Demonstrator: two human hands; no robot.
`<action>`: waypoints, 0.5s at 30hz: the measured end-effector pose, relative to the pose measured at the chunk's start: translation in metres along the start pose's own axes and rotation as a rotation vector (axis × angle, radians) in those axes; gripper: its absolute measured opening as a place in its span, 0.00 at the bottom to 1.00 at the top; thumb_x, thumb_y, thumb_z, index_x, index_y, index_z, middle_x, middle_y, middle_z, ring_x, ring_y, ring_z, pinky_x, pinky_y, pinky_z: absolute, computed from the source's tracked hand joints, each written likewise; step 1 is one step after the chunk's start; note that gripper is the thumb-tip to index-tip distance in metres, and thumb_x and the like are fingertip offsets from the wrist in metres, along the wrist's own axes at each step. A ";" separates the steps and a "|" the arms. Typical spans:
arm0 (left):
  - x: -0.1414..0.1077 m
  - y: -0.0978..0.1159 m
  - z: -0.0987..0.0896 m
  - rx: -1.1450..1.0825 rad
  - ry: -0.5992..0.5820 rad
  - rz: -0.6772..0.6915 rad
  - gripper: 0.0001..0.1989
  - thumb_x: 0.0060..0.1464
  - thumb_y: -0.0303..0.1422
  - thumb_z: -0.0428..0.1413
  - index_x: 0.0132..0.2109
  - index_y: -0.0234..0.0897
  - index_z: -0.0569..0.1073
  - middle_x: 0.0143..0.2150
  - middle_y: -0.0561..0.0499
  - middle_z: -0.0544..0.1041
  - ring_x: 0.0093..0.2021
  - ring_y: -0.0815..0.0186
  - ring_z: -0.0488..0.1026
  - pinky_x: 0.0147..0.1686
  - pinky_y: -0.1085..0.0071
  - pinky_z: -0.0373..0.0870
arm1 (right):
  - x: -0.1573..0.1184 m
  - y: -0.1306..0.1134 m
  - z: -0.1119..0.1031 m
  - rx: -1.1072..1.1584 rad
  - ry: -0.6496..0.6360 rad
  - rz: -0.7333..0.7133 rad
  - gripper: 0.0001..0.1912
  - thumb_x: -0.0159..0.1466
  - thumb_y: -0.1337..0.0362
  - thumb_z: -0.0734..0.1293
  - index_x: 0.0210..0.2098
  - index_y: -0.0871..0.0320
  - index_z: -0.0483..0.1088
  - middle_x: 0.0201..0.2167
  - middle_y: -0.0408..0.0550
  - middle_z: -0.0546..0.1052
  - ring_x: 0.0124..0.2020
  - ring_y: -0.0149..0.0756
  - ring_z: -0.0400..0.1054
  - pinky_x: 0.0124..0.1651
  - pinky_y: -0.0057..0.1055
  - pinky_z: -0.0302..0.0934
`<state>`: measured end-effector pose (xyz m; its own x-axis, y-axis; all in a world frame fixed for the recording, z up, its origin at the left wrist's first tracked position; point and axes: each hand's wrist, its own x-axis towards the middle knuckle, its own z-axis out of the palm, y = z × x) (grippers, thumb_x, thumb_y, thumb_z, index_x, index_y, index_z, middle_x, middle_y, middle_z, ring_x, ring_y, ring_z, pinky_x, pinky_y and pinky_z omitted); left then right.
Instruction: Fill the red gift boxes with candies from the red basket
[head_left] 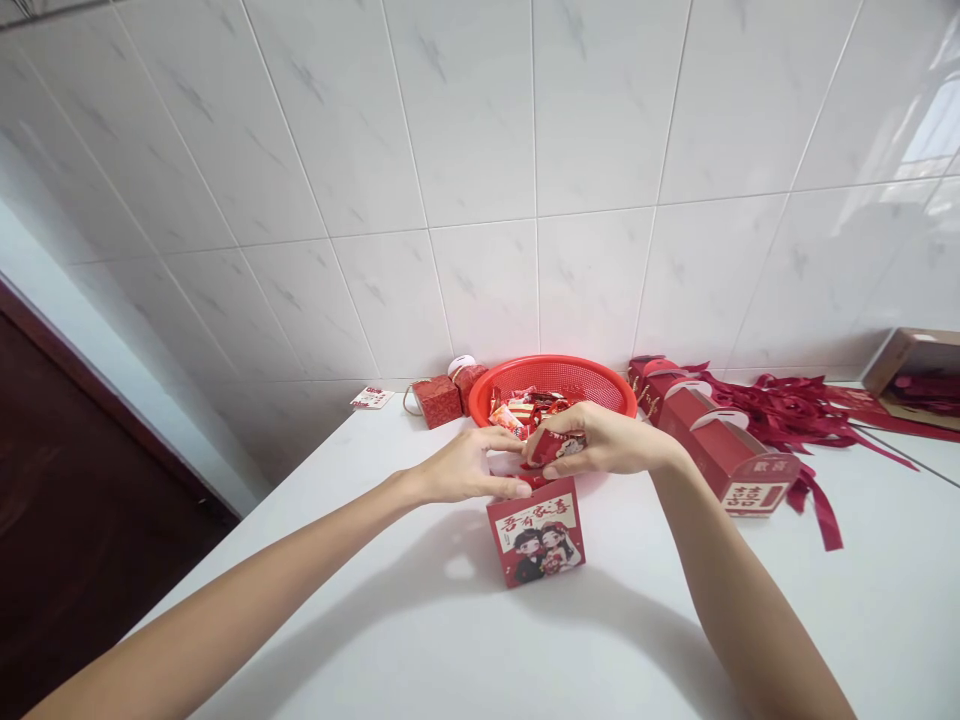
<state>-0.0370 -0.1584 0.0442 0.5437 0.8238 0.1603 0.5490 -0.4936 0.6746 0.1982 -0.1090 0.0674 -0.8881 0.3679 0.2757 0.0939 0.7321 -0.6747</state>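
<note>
A small red candy box (541, 535) with a cartoon wedding couple on its front stands upright on the white table (420, 620). My left hand (461, 468) is at its top edge, thumb along the upper rim and index finger reaching to the back. My right hand (600, 442) is just above the box, fingers closed on a red piece with white print (553, 450). I cannot tell whether this is a packet or a flap of the box. Behind both hands sits a red plastic basket (577, 368) with wrapped sweets (517, 412) in it.
Red boxes (442, 400) and a printed card (372, 398) lie left of the basket. On the right are a row of red gift boxes (720, 450), a heap of dark red ribbons (795, 410) and an open carton (919, 370). A tiled wall (480, 200) closes the back.
</note>
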 end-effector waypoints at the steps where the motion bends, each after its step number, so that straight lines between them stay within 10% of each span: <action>1: 0.000 0.000 0.000 0.007 -0.001 -0.006 0.22 0.48 0.43 0.67 0.50 0.40 0.81 0.51 0.47 0.80 0.51 0.57 0.75 0.54 0.62 0.69 | 0.000 -0.001 0.000 -0.004 0.008 0.009 0.08 0.61 0.60 0.71 0.34 0.58 0.78 0.29 0.43 0.78 0.29 0.32 0.68 0.34 0.28 0.61; 15: 0.000 0.001 0.000 -0.043 -0.020 -0.021 0.21 0.49 0.42 0.67 0.50 0.40 0.80 0.55 0.48 0.78 0.57 0.55 0.72 0.56 0.63 0.67 | 0.015 -0.002 0.016 -0.054 0.133 0.002 0.09 0.60 0.58 0.73 0.34 0.57 0.73 0.35 0.45 0.78 0.36 0.36 0.70 0.39 0.30 0.61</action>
<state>-0.0364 -0.1590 0.0445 0.5449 0.8281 0.1315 0.5328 -0.4630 0.7084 0.1776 -0.1143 0.0619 -0.8204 0.4400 0.3653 0.1232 0.7597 -0.6385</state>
